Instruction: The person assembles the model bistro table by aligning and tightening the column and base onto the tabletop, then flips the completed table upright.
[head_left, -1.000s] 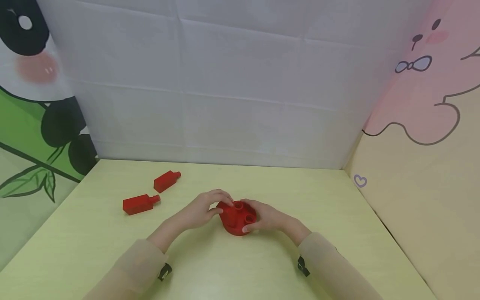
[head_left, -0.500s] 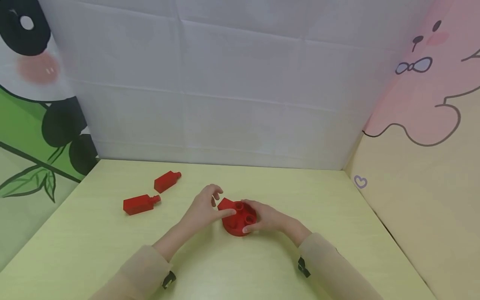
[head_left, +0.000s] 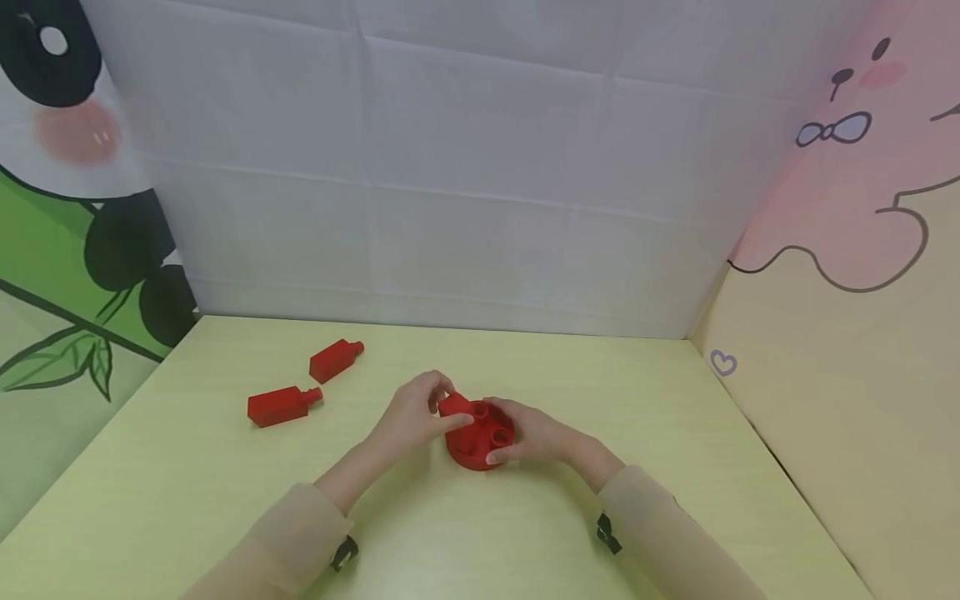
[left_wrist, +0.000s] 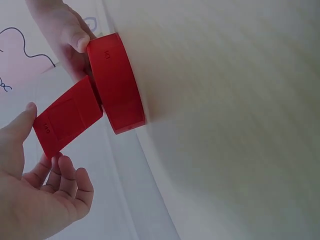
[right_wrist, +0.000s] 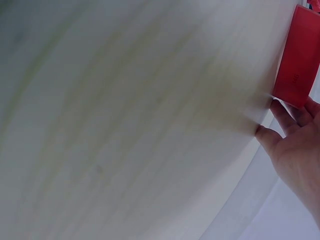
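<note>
A pale yellow worktop (head_left: 450, 542) runs back to a creased grey-white cloth (head_left: 480, 167) behind its far edge, with a panda picture (head_left: 56, 75) on the wall at the left and a pink cartoon animal (head_left: 847, 192) at the right. About midway between the worktop's left and right edges sits a round red plastic base (head_left: 480, 440) with open tubular sockets (head_left: 501, 437) on top. The right hand (head_left: 536, 433) grips it from the right, thumb on the near side, the other fingers round the far side. The left hand (head_left: 411, 417) pinches a red angular plastic block (left_wrist: 67, 115) at its outer end, thumb and fingers on opposite sides. The block stands tilted at the base's upper face, on the side towards the worktop's left edge; whether it sits in a socket seems impossible to tell from here. Towards the far left corner lie two red bottle-shaped plastic pieces, the nearer one (head_left: 279, 407) and the farther one (head_left: 336, 361), apart, their narrow necks pointing towards the right edge. Both forearms wear beige sleeves (head_left: 645, 500).
</note>
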